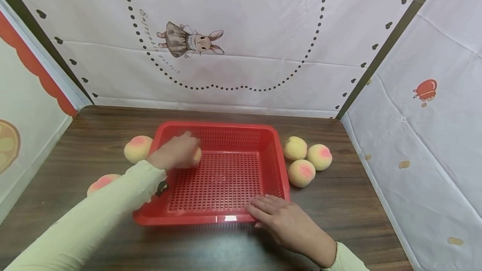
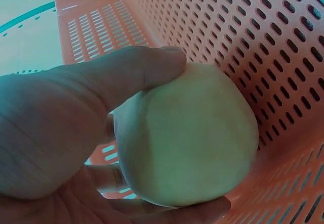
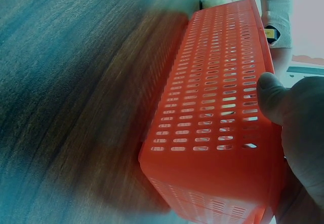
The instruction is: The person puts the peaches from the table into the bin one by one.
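My left hand [image 1: 180, 150] reaches inside the red plastic basket [image 1: 218, 219], near its far left corner. It holds a peach [image 2: 195, 133], with the thumb over one side and the fingers curled round the other in the left wrist view. In the head view that peach [image 1: 197, 156] is mostly hidden behind the hand. At the basket's near right corner, my right hand [image 1: 280, 221] grips the rim. Its thumb [image 3: 271, 95] presses the outer wall in the right wrist view, while the fingers lie over the inner side.
Two peaches lie left of the basket: one [image 1: 137, 149] beside its wall, another [image 1: 102, 182] partly behind the left sleeve. Three more peaches [image 1: 319, 157] sit close together on the right. Cloth-covered panels [image 1: 244, 70] border the wooden table [image 1: 350, 204].
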`<control>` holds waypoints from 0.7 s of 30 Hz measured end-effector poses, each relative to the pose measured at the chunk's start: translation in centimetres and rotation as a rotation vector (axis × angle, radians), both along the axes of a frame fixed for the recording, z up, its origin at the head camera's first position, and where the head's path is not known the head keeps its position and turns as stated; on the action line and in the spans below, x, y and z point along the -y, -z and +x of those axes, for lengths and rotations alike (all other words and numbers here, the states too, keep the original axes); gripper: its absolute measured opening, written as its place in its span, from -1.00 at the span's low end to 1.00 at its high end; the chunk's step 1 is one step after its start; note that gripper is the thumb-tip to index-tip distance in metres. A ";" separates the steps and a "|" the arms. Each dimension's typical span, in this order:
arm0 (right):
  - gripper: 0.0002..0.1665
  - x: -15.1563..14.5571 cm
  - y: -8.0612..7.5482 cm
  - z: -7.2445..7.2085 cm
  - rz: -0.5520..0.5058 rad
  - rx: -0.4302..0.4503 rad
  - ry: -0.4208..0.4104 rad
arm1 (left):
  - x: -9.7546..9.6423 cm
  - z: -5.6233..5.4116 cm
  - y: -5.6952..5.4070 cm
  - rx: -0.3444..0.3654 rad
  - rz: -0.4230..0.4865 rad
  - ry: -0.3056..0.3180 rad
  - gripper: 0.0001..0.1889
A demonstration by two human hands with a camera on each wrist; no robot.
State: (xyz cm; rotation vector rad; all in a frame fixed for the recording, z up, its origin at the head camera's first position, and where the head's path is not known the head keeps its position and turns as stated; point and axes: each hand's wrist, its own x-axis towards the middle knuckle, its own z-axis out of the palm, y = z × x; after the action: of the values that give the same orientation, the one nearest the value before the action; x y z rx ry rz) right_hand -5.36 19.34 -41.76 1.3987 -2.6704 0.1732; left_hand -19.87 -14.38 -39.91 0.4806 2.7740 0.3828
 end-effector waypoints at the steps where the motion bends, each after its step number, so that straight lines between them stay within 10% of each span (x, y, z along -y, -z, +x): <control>1: -0.40 0.0 0.0 0.0 0.002 0.002 0.002 | 0.0 0.0 0.0 0.001 0.002 -0.002 -0.76; 21: -0.41 0.0 0.1 -0.1 -0.014 -0.019 -0.007 | -0.4 0.3 0.2 -0.005 0.024 -0.008 -0.75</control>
State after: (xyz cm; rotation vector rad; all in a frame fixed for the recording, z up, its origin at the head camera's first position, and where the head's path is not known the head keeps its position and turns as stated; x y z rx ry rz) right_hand -5.47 19.33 -41.88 1.3985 -2.6447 0.1780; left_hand -19.55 -13.94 -40.08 0.4767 2.7795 0.4183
